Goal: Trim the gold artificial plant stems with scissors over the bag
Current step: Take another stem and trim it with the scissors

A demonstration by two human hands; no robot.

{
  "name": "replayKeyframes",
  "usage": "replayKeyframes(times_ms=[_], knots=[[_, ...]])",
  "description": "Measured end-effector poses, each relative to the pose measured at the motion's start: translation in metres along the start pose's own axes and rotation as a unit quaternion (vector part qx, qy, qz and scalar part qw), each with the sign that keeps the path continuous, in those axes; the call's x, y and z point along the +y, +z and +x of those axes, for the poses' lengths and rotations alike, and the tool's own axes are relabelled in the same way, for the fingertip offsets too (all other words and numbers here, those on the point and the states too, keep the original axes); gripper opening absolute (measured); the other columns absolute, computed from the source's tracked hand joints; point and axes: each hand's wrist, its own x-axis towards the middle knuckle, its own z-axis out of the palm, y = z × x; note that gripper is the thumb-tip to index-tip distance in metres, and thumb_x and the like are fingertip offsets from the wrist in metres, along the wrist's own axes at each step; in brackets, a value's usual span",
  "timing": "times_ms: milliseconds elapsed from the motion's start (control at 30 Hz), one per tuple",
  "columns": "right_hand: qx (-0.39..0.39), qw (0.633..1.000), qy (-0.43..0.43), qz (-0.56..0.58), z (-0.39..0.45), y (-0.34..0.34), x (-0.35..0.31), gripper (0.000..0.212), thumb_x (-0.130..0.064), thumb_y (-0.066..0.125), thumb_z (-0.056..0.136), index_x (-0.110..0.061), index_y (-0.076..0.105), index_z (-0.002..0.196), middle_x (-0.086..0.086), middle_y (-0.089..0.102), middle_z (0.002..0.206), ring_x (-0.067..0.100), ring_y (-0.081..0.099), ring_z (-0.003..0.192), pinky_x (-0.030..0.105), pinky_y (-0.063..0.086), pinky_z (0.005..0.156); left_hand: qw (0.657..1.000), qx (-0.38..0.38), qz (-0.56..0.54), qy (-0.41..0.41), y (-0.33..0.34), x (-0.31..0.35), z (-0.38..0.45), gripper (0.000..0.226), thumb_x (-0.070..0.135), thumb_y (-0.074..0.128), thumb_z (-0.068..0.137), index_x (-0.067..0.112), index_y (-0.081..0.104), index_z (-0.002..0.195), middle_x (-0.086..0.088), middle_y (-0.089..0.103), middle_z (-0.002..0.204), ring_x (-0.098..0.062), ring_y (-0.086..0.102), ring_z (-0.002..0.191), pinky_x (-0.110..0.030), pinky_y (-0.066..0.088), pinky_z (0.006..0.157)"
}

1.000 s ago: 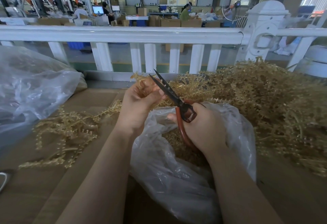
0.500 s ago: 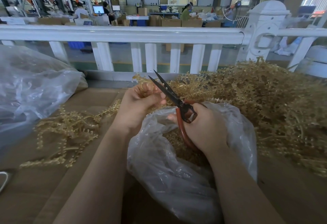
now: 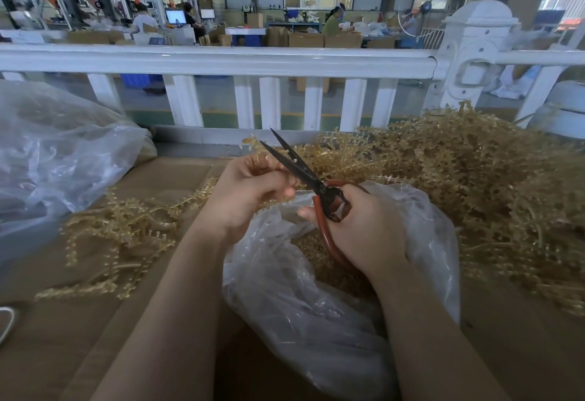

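Note:
My left hand [image 3: 250, 191] grips a gold stem [image 3: 262, 161] just above the clear plastic bag [image 3: 304, 312]. My right hand [image 3: 364, 229] holds the red-handled scissors [image 3: 304, 171], fingers through the loops. The dark blades are parted and point up and left, close beside the stem in my left hand. Inside the bag lie gold trimmings [image 3: 319, 261]. A large heap of gold stems [image 3: 474, 185] fills the right side of the table.
A smaller pile of gold stems [image 3: 123, 236] lies left on the cardboard surface [image 3: 63, 337]. Another clear bag [image 3: 57, 159] bulges at far left. A white railing [image 3: 221, 63] runs behind the table, with people and boxes in the hall beyond.
The scissor blades have opened slightly wider. My left hand has shifted the stem a little against them. Both hands stay in nearly the same place.

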Motion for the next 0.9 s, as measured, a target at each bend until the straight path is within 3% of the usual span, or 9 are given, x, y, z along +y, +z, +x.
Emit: replayKeyframes(times_ms=[233, 433, 533, 667, 833, 900], knots=[[-0.020, 0.999, 0.012, 0.030, 0.0001, 0.0039, 0.0049, 0.064, -0.092, 0.043, 0.066, -0.033, 0.062, 0.081, -0.019, 0.052, 0.059, -0.005, 0.054, 0.059, 0.007, 0.041, 0.060, 0.999, -0.014, -0.028, -0.006, 0.0003, -0.0010, -0.0012, 0.010, 0.000, 0.063, 0.073, 0.009, 0.067, 0.070, -0.008, 0.062, 0.063, -0.019, 0.057, 0.063, -0.029, 0.045, 0.066], [-0.016, 0.999, 0.006, 0.041, 0.0008, 0.0046, 0.0061, 0.046, -0.090, 0.046, 0.066, -0.044, 0.047, 0.071, -0.023, 0.046, 0.058, -0.012, 0.055, 0.065, 0.005, 0.041, 0.066, 0.999, -0.021, -0.036, -0.006, 0.0015, 0.0001, -0.0012, 0.012, -0.003, 0.063, 0.073, 0.008, 0.068, 0.070, -0.009, 0.062, 0.065, -0.019, 0.057, 0.064, -0.028, 0.046, 0.066], [-0.002, 0.999, -0.002, 0.050, 0.0001, 0.0047, 0.0064, 0.045, -0.088, 0.048, 0.067, -0.043, 0.042, 0.066, -0.022, 0.044, 0.054, -0.017, 0.055, 0.075, 0.004, 0.040, 0.066, 0.999, -0.019, -0.029, -0.005, 0.0014, 0.0005, -0.0013, 0.019, -0.011, 0.060, 0.081, 0.005, 0.066, 0.073, -0.008, 0.062, 0.064, -0.019, 0.057, 0.063, -0.029, 0.045, 0.066], [0.005, 0.998, -0.007, 0.058, 0.0000, 0.0045, 0.0055, 0.042, -0.084, 0.052, 0.069, -0.044, 0.040, 0.064, -0.023, 0.043, 0.051, -0.018, 0.054, 0.072, 0.002, 0.039, 0.062, 0.999, -0.003, -0.030, -0.017, 0.0018, 0.0006, -0.0009, 0.019, -0.014, 0.055, 0.085, 0.001, 0.063, 0.078, -0.006, 0.063, 0.064, -0.018, 0.058, 0.062, -0.029, 0.044, 0.066], [-0.030, 0.995, 0.031, 0.087, 0.0014, 0.0054, 0.0053, 0.042, -0.083, 0.058, 0.067, -0.042, 0.049, 0.065, -0.029, 0.058, 0.060, -0.015, 0.056, 0.070, 0.004, 0.040, 0.060, 0.995, 0.017, -0.077, -0.060, 0.0017, 0.0020, 0.0003, 0.014, -0.008, 0.064, 0.082, 0.006, 0.063, 0.081, -0.003, 0.067, 0.069, -0.014, 0.062, 0.061, -0.026, 0.047, 0.066], [-0.043, 0.993, 0.048, 0.099, 0.0027, 0.0076, 0.0070, 0.048, -0.081, 0.061, 0.068, -0.032, 0.061, 0.069, -0.017, 0.062, 0.060, -0.004, 0.061, 0.067, 0.014, 0.047, 0.057, 0.992, 0.006, -0.090, -0.086, 0.0007, 0.0034, 0.0006, 0.013, -0.001, 0.071, 0.076, 0.009, 0.064, 0.082, -0.003, 0.068, 0.073, -0.013, 0.064, 0.063, -0.025, 0.048, 0.068]])
